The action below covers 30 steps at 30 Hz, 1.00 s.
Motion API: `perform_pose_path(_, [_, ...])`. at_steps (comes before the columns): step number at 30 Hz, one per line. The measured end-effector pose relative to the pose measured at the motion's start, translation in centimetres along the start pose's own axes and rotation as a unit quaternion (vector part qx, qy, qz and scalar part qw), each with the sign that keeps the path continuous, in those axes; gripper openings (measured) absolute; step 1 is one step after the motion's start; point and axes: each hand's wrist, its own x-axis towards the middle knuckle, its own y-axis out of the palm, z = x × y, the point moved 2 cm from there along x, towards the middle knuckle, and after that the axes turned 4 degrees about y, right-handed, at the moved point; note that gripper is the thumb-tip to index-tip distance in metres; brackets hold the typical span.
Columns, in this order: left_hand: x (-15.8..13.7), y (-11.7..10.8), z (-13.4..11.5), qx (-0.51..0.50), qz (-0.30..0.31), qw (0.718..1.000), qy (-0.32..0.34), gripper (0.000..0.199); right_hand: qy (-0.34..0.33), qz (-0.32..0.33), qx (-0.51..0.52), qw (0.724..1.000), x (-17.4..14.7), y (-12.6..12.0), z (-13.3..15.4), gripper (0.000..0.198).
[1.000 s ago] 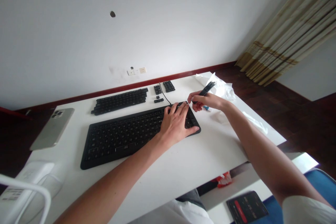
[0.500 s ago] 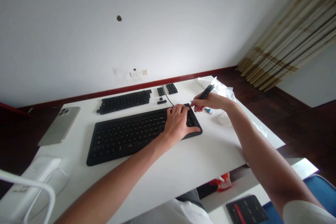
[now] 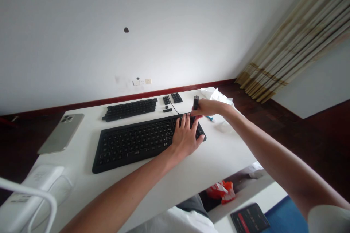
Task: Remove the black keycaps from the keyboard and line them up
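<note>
A black keyboard (image 3: 131,145) with its keycaps off lies on the white table. My left hand (image 3: 186,133) rests flat on the right part of the keyboard, fingers spread. At the keyboard's far right corner, my right hand (image 3: 203,107) is closed around a slim black tool (image 3: 196,101), which points upright with its end above the fist. The tool's lower end is hidden by my fingers, so its exact kind cannot be made out. Behind the keyboard lie rows of removed black keycaps (image 3: 131,109), with smaller keycap groups (image 3: 176,98) to their right.
A phone (image 3: 61,133) lies face down at the left. Nearer stands a white power strip (image 3: 35,185) with a white cable. A small blue item (image 3: 210,118) and crumpled white plastic (image 3: 217,95) lie at the right. Below the tabletop are an orange-red wrapper (image 3: 222,191) and a dark device (image 3: 249,218).
My right hand has moved left onto the keyboard's corner, and the black tool has turned from slanted to upright. My left hand stays on the keyboard, fingers straighter. The camera view shifted slightly.
</note>
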Motion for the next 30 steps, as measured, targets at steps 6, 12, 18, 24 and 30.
perform_pose_path(6, [0.2,-0.3,0.0,-0.010,0.009,1.000,0.004,0.070,-0.042,-0.080,-0.049,0.995,-1.3,1.4,0.1,0.046])
perform_pose_path(12, [0.2,-0.4,0.1,-0.015,0.014,1.000,0.007,0.068,-0.087,-0.083,-0.006,0.993,-2.5,2.0,-0.7,0.043])
perform_pose_path(18, [0.0,-0.1,0.0,-0.015,0.017,1.000,0.008,0.071,-0.081,-0.099,0.084,0.988,-3.0,3.0,-2.6,0.040])
perform_pose_path(24, [0.0,-0.3,0.0,-0.008,0.023,1.000,0.007,0.073,-0.078,-0.119,0.076,0.987,-2.9,3.3,-3.0,0.036])
perform_pose_path(30, [-0.2,-0.4,0.0,-0.007,0.020,1.000,0.012,0.074,-0.066,-0.144,0.093,0.983,-3.0,3.8,-4.1,0.035])
